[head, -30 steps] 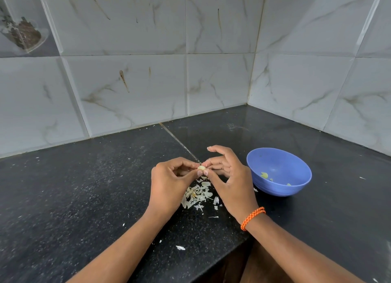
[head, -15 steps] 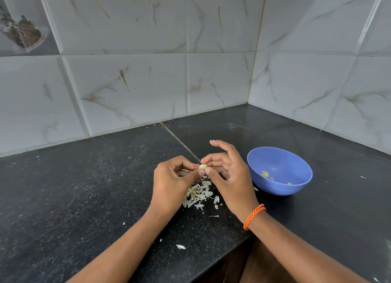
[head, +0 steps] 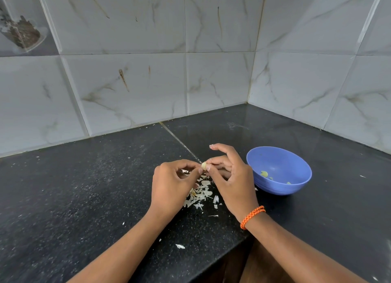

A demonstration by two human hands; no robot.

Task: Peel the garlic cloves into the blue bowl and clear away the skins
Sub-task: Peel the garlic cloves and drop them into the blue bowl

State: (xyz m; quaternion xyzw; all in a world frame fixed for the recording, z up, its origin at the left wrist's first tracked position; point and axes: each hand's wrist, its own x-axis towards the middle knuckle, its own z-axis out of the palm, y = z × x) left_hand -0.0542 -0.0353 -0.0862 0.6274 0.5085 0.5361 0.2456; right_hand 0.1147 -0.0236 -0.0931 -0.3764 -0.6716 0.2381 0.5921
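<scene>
Pale garlic clove (head: 204,166) sits pinched between left hand (head: 172,186) and right hand (head: 231,182), so nails should tease skin off gently above the skins (head: 200,195), sparing flesh.

Both hands are meeting over the worktop (head: 84,198): the left hand (head: 171,187) and right hand (head: 230,181) are pinching one clove (head: 203,166) between fingertips. Skins (head: 200,195) are lying beneath them. The bowl (head: 296,175), just right of the right hand, is holding peeled pieces.
</scene>
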